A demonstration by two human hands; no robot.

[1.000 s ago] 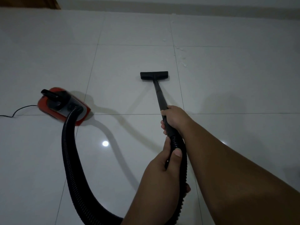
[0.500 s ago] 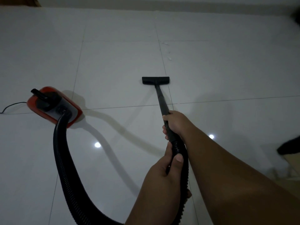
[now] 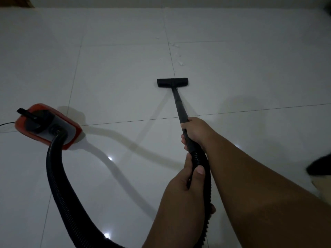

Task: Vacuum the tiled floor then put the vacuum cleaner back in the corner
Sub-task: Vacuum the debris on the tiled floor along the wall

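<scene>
A red and grey vacuum cleaner (image 3: pixel 47 126) sits on the white tiled floor (image 3: pixel 116 72) at the left. Its black ribbed hose (image 3: pixel 59 178) loops down from the body and off the bottom edge, then rises to my hands. My right hand (image 3: pixel 195 132) grips the black wand (image 3: pixel 180 106) where it meets the hose. My left hand (image 3: pixel 186 187) is closed around the ribbed hose just below. The flat black nozzle (image 3: pixel 172 82) rests on the floor ahead of me. Small white crumbs (image 3: pixel 178 56) lie on the tiles beyond the nozzle.
A thin black power cord (image 3: pixel 6 124) runs off the left edge behind the vacuum cleaner. The wall base (image 3: pixel 161 2) crosses the top. A brown wooden piece (image 3: pixel 16 2) shows at the top left. A dark object (image 3: pixel 319 164) and something tan lie at the right edge.
The nozzle has slid back a little toward me and to the right over the last second, then held near the tile joint. The view has swayed. Both hands keep their grip.
</scene>
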